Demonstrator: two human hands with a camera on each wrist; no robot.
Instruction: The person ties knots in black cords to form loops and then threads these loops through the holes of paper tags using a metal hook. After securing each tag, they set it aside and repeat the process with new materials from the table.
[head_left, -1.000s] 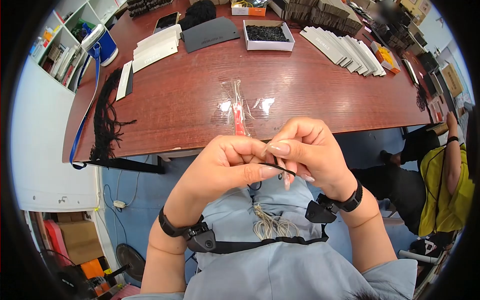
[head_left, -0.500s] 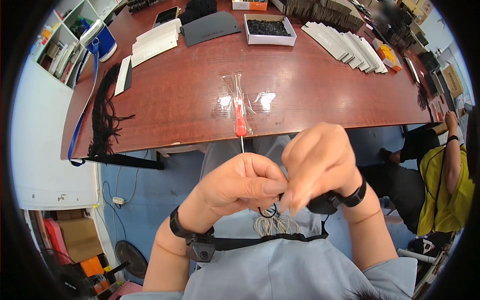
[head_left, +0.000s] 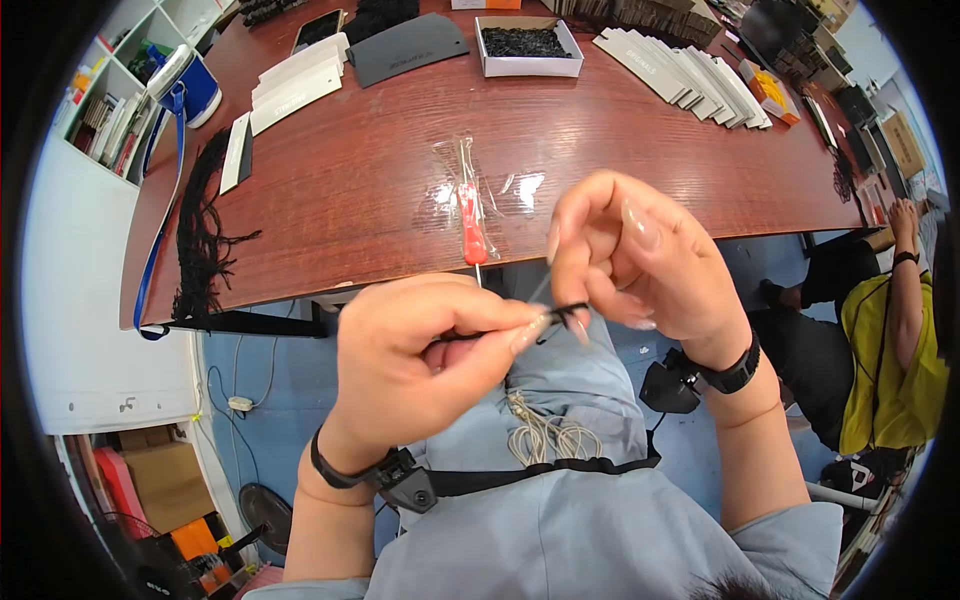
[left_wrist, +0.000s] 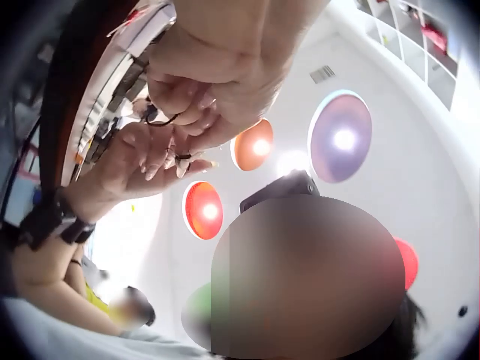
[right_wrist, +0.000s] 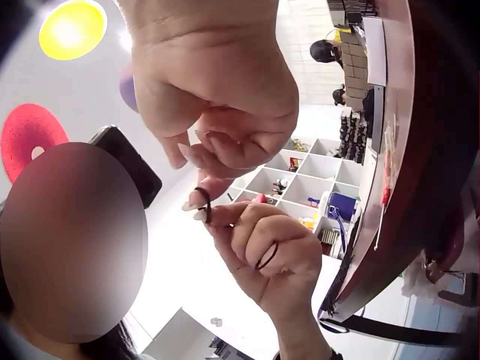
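My left hand point(head_left: 410, 355) pinches a thin black cord point(head_left: 568, 309) between thumb and index finger, above the lap. The cord runs to my right hand point(head_left: 650, 260), where it passes round one finger; the thumb and index finger there are apart. In the right wrist view, the cord point(right_wrist: 208, 202) bends round that fingertip, and a dark loop point(right_wrist: 267, 256) lies against my left hand point(right_wrist: 281, 232). A thin pale line, blurred in the head view, runs near the right fingers; what it is I cannot tell.
A red-handled tool point(head_left: 473, 225) lies under clear film, its shaft past the table edge point(head_left: 350, 287). Beyond are a white box point(head_left: 530, 68) of black pieces and fanned cards point(head_left: 680, 80). Black cords point(head_left: 203, 240) hang at left; pale cords point(head_left: 540, 430) lie on the lap.
My right hand has turned and risen away from the left, its thumb and index finger now apart. The left hand has moved slightly up and left, and the cord between the hands now shows.
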